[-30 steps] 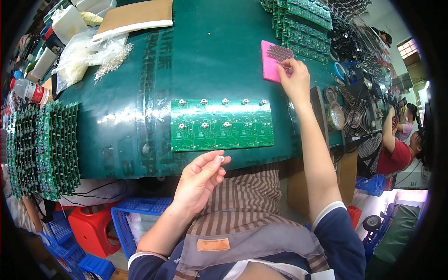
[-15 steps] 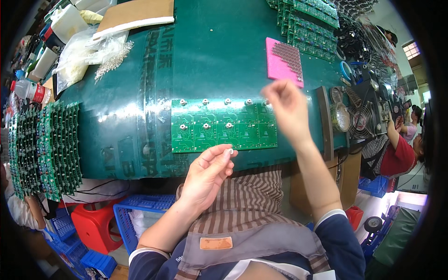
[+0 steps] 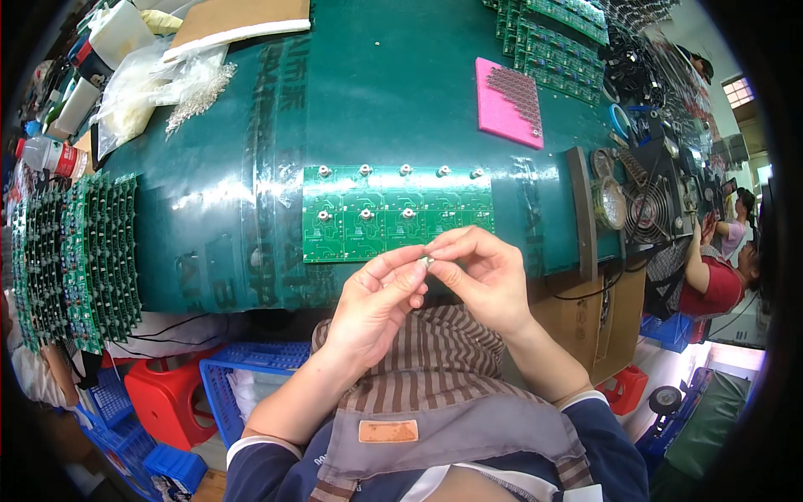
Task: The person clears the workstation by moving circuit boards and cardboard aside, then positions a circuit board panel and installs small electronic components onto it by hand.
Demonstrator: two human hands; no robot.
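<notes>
Holding a tiny silvery part (image 3: 426,261) pinched between our left hand (image 3: 372,305) and right hand (image 3: 485,280), both grips closed on it, we judge eight parts seated on the green circuit panel (image 3: 397,213) just beyond, two bottom-row spots left.

An electronics assembly workshop is shown. A surface (image 3: 376,100) covered in dark green matting is laid with a green circuit board panel (image 3: 397,213), and racks of similar boards (image 3: 75,259) are stacked at its left edge. More populated boards (image 3: 556,42) are piled at the far right, beside a pink foam pad (image 3: 502,113) studded with small components. A small fan (image 3: 648,213) is set at the right end, blue plastic crates (image 3: 251,376) are kept beneath, and another worker (image 3: 719,276) is seated nearby.
</notes>
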